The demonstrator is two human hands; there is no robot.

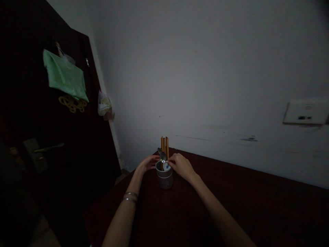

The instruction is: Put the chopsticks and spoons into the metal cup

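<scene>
A grey utensil holder (165, 181) stands upright on the dark red table, holding several wooden chopsticks (167, 147), metal spoons (162, 156) and a white ceramic spoon (166, 166) with a blue pattern. My right hand (181, 166) is closed at the holder's right rim, its thumb and fingertips pinching the edge of the white spoon. On the left side, my left hand (149, 163) has its fingers stretched out and parted beside the rim. Whether it touches the holder is hard to see in the dim light.
The dark table (231, 192) runs along a pale wall with a socket plate (305, 112). To the left is a dark door with a handle (48, 148) and a hanging green cloth (65, 75). A plastic bag (104, 104) hangs near the corner.
</scene>
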